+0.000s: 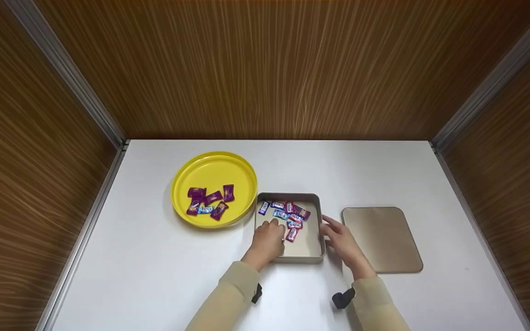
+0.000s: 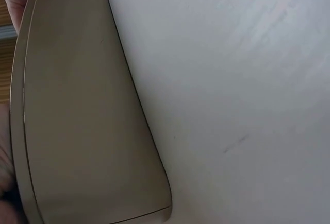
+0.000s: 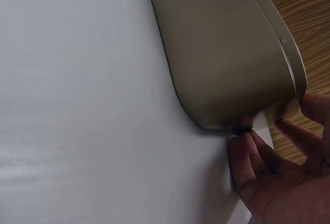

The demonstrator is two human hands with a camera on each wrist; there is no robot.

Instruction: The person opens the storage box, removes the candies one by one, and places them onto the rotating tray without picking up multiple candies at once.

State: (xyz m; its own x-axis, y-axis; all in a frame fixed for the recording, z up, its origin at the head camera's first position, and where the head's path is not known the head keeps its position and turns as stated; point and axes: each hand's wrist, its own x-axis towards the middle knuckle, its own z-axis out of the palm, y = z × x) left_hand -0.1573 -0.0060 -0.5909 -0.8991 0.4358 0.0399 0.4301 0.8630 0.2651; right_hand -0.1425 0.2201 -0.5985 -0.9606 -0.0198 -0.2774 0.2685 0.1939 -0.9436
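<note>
A square beige tin (image 1: 298, 260) holds several small wrapped candies (image 1: 292, 222) in red, blue and purple. My left hand (image 1: 267, 240) reaches over its near left part, knuckles up and fingers bent down inside. Those fingertips are hidden, so I cannot tell whether a candy is between them. On the other side, my right hand (image 1: 344, 243) touches the tin's right wall. In the right wrist view, its thumb is at the rim and its fingertips (image 3: 242, 149) meet the lower corner. The left wrist view shows mostly the tin's outer wall (image 2: 82, 100).
At the left, a round yellow plate (image 1: 221, 170) carries several purple-wrapped candies (image 1: 219, 210) and one light blue candy (image 1: 206, 209). A flat beige lid (image 1: 382, 239) lies right of my right hand. Wood-grain panels (image 1: 274, 69) enclose the white table (image 1: 154, 276) on three sides.
</note>
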